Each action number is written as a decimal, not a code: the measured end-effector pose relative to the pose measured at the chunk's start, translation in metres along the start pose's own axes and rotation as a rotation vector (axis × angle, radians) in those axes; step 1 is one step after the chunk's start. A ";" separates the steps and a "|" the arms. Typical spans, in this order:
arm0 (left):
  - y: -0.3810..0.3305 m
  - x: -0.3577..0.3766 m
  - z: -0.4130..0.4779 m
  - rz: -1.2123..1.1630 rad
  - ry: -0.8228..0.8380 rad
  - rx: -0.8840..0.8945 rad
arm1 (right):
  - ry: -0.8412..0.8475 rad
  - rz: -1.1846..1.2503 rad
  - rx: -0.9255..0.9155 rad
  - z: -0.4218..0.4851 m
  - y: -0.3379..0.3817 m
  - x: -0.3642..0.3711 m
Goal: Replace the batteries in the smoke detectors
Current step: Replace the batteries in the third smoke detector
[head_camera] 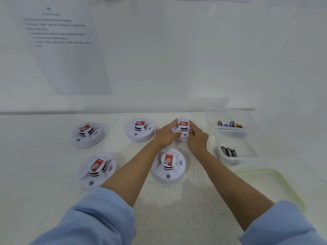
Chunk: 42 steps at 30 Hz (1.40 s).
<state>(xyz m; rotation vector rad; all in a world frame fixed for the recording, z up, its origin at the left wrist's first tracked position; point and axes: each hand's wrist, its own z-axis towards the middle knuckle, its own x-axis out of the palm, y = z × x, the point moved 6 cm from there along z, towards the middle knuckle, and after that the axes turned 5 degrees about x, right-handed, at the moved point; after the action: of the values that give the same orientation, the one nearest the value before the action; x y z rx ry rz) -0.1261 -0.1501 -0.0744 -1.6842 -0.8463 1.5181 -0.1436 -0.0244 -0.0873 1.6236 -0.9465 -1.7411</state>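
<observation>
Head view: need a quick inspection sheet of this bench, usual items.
Surface: white table, paint chipped in places.
Job's things: five smoke detectors, labels up; the far-right detector is in hand, the other four lie free. Far tub holds blue batteries; near tub holds black batteries.
Clutter: green-rimmed lid lies flat at the right.
Grippers: left hand and right hand both grip the far-right detector's sides.
Cables: nothing seen.
Surroundings: white wall with a printed sheet, text too blurred to read.
</observation>
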 end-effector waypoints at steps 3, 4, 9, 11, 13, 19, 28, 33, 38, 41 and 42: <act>-0.001 -0.002 0.003 -0.003 0.011 0.004 | 0.039 -0.012 0.007 -0.002 0.004 -0.005; -0.002 -0.002 0.003 -0.005 0.021 0.007 | 0.056 -0.014 0.007 -0.003 0.007 -0.008; -0.020 -0.025 -0.004 0.002 -0.131 0.112 | 0.003 -0.142 -0.062 -0.009 0.024 -0.018; -0.031 -0.051 -0.015 -0.039 -0.287 0.187 | -0.051 -0.134 -0.135 -0.015 0.039 -0.018; -0.033 -0.081 -0.025 -0.062 -0.410 0.239 | -0.064 -0.094 -0.217 -0.023 0.059 -0.015; 0.014 -0.132 -0.046 -0.127 -0.317 0.121 | 0.259 0.033 -0.256 -0.038 0.094 0.025; 0.068 -0.135 -0.049 -0.080 0.022 0.013 | 0.536 -0.102 -0.098 -0.039 0.094 0.091; 0.078 -0.135 -0.040 0.046 0.063 0.036 | 0.488 -0.264 -0.100 -0.029 0.100 0.092; 0.075 -0.134 -0.039 0.056 0.039 0.091 | 0.446 -0.280 -0.099 -0.030 0.105 0.092; 0.073 -0.136 -0.039 0.039 0.042 0.109 | 0.430 -0.243 -0.097 -0.032 0.106 0.087; 0.073 -0.137 -0.038 0.020 0.039 0.114 | 0.425 -0.216 -0.093 -0.034 0.107 0.084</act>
<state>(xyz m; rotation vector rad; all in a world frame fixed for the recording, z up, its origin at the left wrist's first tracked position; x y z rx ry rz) -0.1012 -0.3071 -0.0602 -1.6386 -0.7112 1.5134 -0.1248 -0.1582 -0.0507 1.9839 -0.4985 -1.4555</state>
